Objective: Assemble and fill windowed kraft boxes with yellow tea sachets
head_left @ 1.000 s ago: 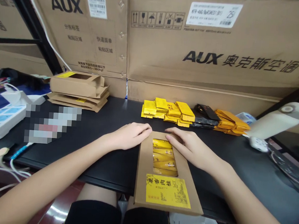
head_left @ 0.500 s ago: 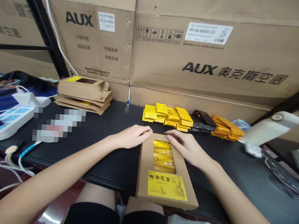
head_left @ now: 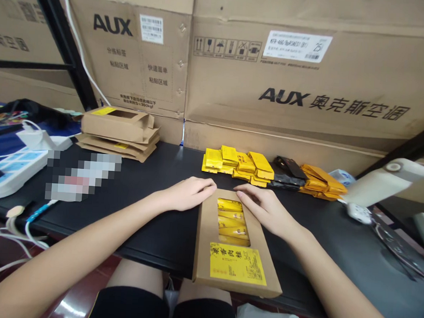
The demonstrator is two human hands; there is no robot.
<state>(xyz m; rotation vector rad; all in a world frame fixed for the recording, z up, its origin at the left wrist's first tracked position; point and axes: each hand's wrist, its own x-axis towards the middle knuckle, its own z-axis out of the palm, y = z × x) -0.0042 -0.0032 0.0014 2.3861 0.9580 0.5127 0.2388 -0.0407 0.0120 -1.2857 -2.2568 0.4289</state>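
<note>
A flat brown cardboard box (head_left: 206, 231) lies on the black table, its near end jutting over the front edge. Through its cut-out window several yellow sachets (head_left: 232, 223) show, and a yellow label (head_left: 239, 265) with Chinese characters covers the part closest to me. My left hand (head_left: 190, 195) grips the far left corner, thumb along the edge and fingers curled. At the far right corner my right hand (head_left: 266, 209) is closed in the same way. The far end of the box and some fingertips are hidden behind the hands.
Behind the box lie stacks of yellow sachets (head_left: 239, 163), black sachets (head_left: 287, 174) and orange sachets (head_left: 322, 182). A white bottle (head_left: 386, 183) leans at right. Folded cardboard boxes (head_left: 118, 128) are piled at back left, near a power strip (head_left: 15, 169) with cables. Large cartons (head_left: 224, 92) wall the back.
</note>
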